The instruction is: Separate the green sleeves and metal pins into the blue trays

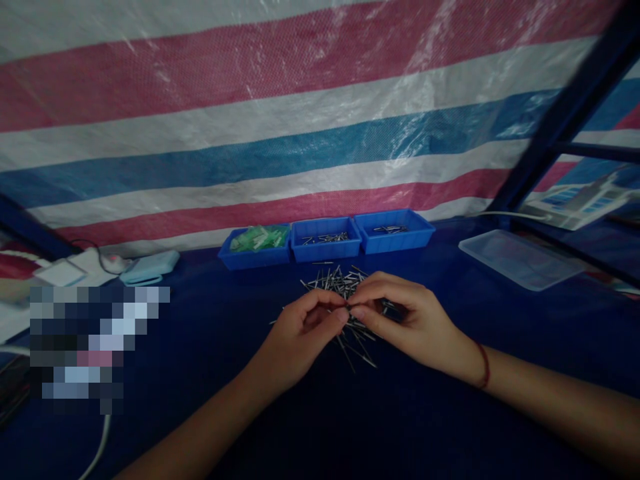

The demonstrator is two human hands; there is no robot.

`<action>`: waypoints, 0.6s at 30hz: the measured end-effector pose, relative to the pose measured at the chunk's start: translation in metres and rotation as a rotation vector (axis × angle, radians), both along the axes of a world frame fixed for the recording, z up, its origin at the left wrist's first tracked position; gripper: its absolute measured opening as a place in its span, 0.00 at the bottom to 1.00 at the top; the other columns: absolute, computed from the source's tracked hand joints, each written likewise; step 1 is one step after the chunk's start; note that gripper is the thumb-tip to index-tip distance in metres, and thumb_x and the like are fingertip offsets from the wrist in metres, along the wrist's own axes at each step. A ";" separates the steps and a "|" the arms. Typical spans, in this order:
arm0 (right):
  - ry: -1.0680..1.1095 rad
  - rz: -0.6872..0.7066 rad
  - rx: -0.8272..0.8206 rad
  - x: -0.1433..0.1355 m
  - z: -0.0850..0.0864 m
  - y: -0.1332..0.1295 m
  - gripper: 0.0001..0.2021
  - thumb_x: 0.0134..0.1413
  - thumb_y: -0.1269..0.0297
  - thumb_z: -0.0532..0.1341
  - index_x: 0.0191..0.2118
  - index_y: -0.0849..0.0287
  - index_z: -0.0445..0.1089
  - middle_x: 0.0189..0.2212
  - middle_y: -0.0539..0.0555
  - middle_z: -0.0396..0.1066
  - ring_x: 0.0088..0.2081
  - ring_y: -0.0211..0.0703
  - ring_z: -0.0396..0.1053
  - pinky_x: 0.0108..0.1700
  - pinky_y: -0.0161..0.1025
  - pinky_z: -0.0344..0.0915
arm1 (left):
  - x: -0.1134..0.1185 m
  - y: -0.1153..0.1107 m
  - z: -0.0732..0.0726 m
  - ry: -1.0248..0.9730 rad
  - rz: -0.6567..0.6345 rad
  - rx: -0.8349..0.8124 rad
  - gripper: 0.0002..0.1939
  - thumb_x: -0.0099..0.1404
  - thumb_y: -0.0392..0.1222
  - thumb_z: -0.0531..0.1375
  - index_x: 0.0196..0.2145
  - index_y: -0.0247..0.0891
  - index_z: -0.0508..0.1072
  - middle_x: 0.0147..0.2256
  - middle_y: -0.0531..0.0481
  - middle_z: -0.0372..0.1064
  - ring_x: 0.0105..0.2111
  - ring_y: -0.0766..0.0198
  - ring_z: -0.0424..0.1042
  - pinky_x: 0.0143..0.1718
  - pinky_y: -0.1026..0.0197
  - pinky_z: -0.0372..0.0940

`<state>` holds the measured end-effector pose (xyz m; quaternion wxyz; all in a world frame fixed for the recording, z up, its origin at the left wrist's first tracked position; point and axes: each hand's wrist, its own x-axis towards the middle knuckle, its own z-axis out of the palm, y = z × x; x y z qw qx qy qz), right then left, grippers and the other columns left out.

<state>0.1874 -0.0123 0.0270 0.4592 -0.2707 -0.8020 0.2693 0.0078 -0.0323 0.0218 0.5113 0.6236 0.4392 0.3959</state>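
Observation:
A loose pile of thin metal pins (357,333) lies on the dark blue table (320,420). Over the pile, my left hand (305,327) and my right hand (407,317) meet fingertip to fingertip. Each hand has its thumb and forefinger pinched together; whatever is between them is too small and dark to make out. A red string circles my right wrist. Behind the pile stand three blue trays: the left tray (255,259) holds green and clear packets, while the middle tray (325,251) and the right tray (397,241) hold some metal pins.
A clear plastic lid (520,260) lies at the right, near a blue metal frame (535,157). At the left are a light blue case (150,267), white items and a cable (103,443). A striped plastic sheet (280,153) hangs behind the trays.

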 end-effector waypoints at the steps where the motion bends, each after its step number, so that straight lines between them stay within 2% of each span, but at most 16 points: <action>1: 0.001 0.000 0.000 0.000 0.000 0.000 0.04 0.53 0.70 0.60 0.35 0.58 0.71 0.29 0.51 0.69 0.29 0.35 0.66 0.29 0.35 0.64 | 0.000 0.000 0.000 0.000 0.015 0.008 0.06 0.60 0.42 0.58 0.36 0.39 0.70 0.30 0.53 0.69 0.30 0.67 0.69 0.33 0.62 0.65; 7: 0.005 0.004 0.012 0.001 -0.002 0.000 0.04 0.53 0.71 0.60 0.36 0.59 0.71 0.28 0.50 0.68 0.28 0.34 0.65 0.28 0.35 0.63 | 0.001 -0.001 0.003 0.018 0.116 0.068 0.08 0.58 0.42 0.59 0.35 0.37 0.69 0.27 0.54 0.67 0.27 0.68 0.67 0.29 0.65 0.62; 11: 0.010 0.013 0.010 0.001 -0.003 0.001 0.05 0.53 0.71 0.60 0.36 0.60 0.71 0.29 0.51 0.68 0.28 0.34 0.64 0.28 0.34 0.63 | 0.002 -0.004 0.006 0.057 0.182 0.168 0.07 0.58 0.40 0.59 0.34 0.37 0.69 0.27 0.54 0.66 0.26 0.68 0.66 0.27 0.66 0.61; 18: -0.014 0.014 -0.016 -0.002 -0.004 -0.003 0.05 0.54 0.73 0.58 0.37 0.60 0.70 0.29 0.51 0.68 0.29 0.34 0.65 0.29 0.34 0.63 | 0.000 -0.009 0.008 0.107 0.189 0.308 0.05 0.59 0.37 0.59 0.36 0.39 0.68 0.28 0.55 0.66 0.27 0.69 0.67 0.28 0.66 0.61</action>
